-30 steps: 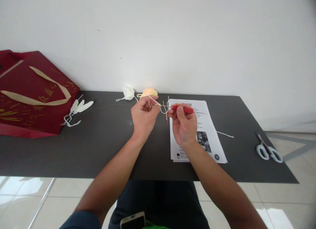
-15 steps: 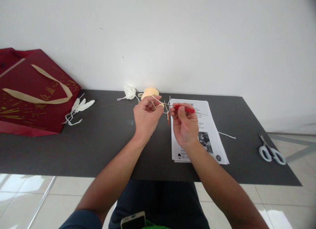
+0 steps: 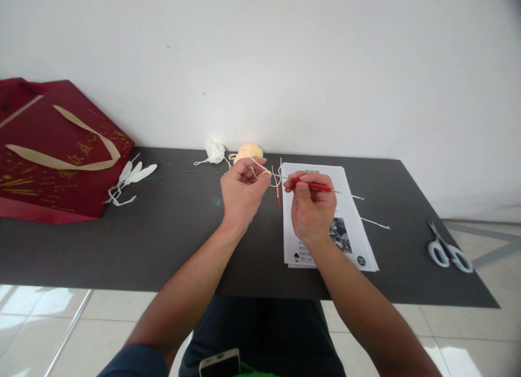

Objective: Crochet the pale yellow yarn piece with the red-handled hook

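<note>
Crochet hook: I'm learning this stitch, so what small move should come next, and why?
Probably draw the crochet hook rightward, away from the left hand. The right hand pinches its red handle, its tip sits at the cream yarn loop, held taut.

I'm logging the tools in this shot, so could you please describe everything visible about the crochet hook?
The crochet hook is a thin metal-looking shaft with a red grip. The right hand pinches the red part, holding it roughly level above the printed sheet. One bare end juts right; the other meets the cream yarn held by the left hand.
</note>
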Demonstrator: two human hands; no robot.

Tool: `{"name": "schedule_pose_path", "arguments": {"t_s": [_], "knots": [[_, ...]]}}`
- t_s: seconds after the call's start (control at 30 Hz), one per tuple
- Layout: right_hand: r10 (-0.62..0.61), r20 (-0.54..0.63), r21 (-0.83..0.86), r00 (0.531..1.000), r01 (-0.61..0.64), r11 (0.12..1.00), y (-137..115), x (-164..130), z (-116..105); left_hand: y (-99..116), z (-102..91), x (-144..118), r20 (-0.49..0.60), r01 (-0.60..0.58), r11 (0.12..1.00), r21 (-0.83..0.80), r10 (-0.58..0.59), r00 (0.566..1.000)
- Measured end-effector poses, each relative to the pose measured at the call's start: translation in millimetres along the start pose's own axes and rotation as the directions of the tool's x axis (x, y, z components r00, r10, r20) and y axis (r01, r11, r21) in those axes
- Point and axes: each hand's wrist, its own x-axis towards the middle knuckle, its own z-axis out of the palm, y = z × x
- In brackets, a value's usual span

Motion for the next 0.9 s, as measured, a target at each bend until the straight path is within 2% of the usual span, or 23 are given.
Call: {"name": "schedule_pose_path", "arguments": {"t_s": [0.17, 0.47, 0.7, 0.9], "knots": [[-0.115, 0.019, -0.081, 0.993, 0.116, 0.990, 0, -4, 1, 1, 0.3, 0, -0.005, 0.002, 1.000, 0.014, -0.002, 1.000], [-0.198, 0.059, -0.142, 0.978, 0.205, 0.969, -5, -7, 3, 1, 0.4, -1, -0.007, 0.013, 1.000, -0.019, -0.013, 1.000], [-0.270, 0.140, -0.282, 0.953, 0.299, 0.912, -7, -13, 1, 1, 1.5, -2, -0.082, -0.022, 1.000, 0.013, 0.023, 0.996], [-0.261, 0.171, -0.302, 0.950, 0.303, 0.904, -5, -16, -1, 2, 1.6, -2, -0.152, -0.056, 0.996, 0.073, 0.067, 0.986]]}}
